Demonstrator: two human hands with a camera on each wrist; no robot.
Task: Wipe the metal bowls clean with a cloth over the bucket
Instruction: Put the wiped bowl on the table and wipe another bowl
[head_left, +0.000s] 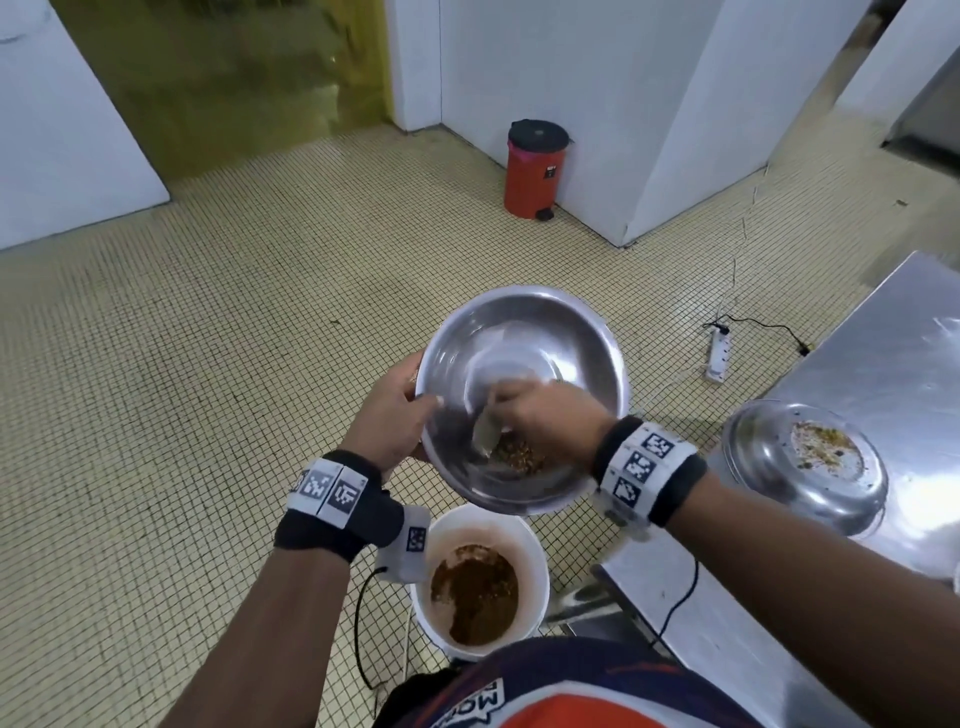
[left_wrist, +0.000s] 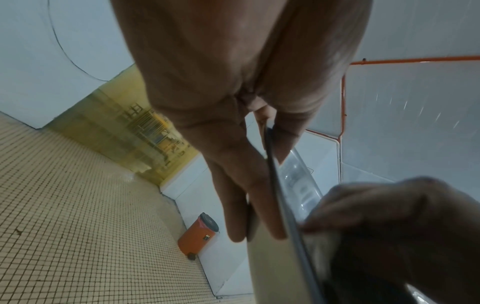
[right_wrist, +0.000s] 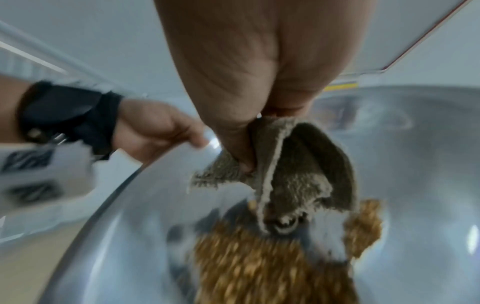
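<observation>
So we've got the steel bowl (head_left: 524, 358) tilted over the white bucket (head_left: 537, 558). Our left hand (head_left: 387, 421) grips its left rim, thumb inside. Our right hand (head_left: 550, 415) pinches the grey cloth (right_wrist: 293, 170) against brown scraps (right_wrist: 259, 267) near the lower edge. Open tiled floor (head_left: 208, 338) lies left; the steel surface (head_left: 883, 353) and a second bowl (head_left: 805, 467) crowd the right.

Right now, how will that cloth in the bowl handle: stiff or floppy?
Likely floppy: the cloth drapes in folds from the right hand. Probably grippy, given its looped pile. It may drag food scraps rather than slide over the bowl.
</observation>
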